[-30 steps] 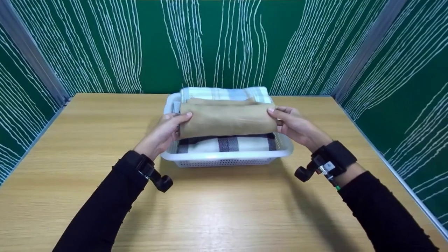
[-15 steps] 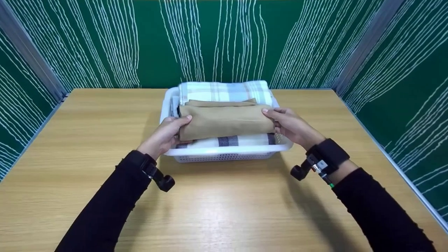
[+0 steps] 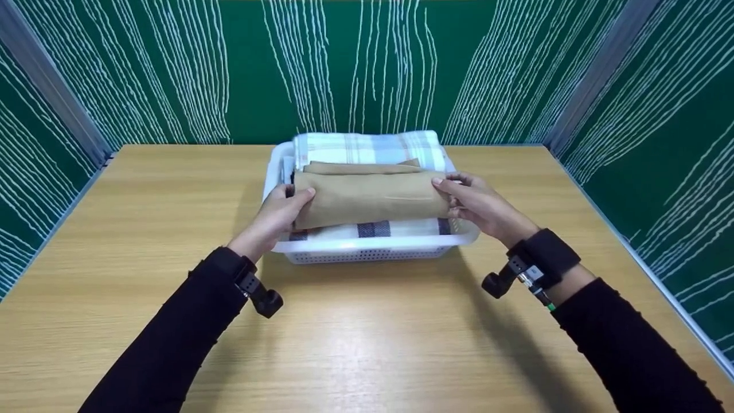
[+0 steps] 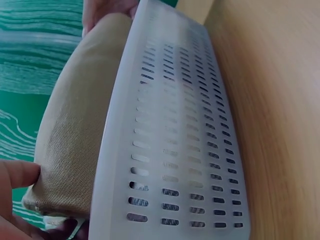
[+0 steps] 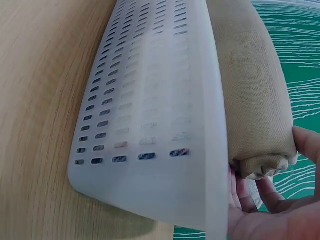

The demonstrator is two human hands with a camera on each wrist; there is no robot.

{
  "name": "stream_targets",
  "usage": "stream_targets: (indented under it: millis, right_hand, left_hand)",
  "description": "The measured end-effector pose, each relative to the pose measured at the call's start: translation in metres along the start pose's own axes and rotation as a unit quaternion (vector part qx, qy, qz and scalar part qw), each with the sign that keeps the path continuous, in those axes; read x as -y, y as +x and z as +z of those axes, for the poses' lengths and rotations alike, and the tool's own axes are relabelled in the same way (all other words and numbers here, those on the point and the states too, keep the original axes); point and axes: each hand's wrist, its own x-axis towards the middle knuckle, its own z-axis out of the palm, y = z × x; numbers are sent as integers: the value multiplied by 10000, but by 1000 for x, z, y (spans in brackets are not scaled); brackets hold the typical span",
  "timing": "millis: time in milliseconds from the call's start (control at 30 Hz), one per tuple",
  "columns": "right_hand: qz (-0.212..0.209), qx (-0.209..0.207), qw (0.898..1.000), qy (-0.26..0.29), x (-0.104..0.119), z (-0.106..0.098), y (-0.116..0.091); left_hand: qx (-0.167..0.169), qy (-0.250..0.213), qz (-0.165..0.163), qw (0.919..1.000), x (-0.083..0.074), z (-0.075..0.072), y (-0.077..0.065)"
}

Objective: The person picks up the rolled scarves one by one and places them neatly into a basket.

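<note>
A tan folded cloth (image 3: 373, 198) lies across the white plastic basket (image 3: 375, 246), over the other cloths in it. My left hand (image 3: 275, 215) pinches its left end, thumb on top and fingers underneath. At the right end, my right hand (image 3: 484, 202) holds it the same way. Both wrist views show the rolled-looking edge of the tan cloth (image 4: 75, 125) just beyond the basket's slotted wall (image 5: 145, 100). A white and dark checked cloth (image 3: 344, 231) shows beneath it at the front. Behind it rises a pale blue-and-white plaid cloth (image 3: 367, 148).
The basket stands toward the back of a wooden table (image 3: 355, 332). Green panels with white wavy lines (image 3: 258, 69) enclose the back and sides, joined by grey corner posts (image 3: 596, 69).
Both hands have brought the tan cloth lower and closer to the basket's front rim, covering more of the checked cloth. Over the last half second it has hardly moved.
</note>
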Motion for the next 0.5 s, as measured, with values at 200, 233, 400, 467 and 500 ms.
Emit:
stream_targets:
  millis: [200, 233, 400, 467, 500]
  right_hand:
    - [9, 90, 9999, 91, 0, -1, -4]
    - [6, 86, 9999, 67, -1, -1, -4]
    - [-63, 29, 10000, 18, -3, -2, -3]
    - [-78, 21, 9999, 76, -4, -2, -3]
    - [-78, 27, 9999, 103, -4, -2, -3]
  left_hand:
    - [-73, 195, 144, 9997, 3, -3, -5]
    - [-81, 221, 178, 9996, 3, -4, -5]
    - [-84, 330, 428, 9985, 6, -4, -6]
    - [-81, 363, 493, 9981, 7, -4, -5]
    - [-95, 378, 503, 9980, 7, -4, -5]
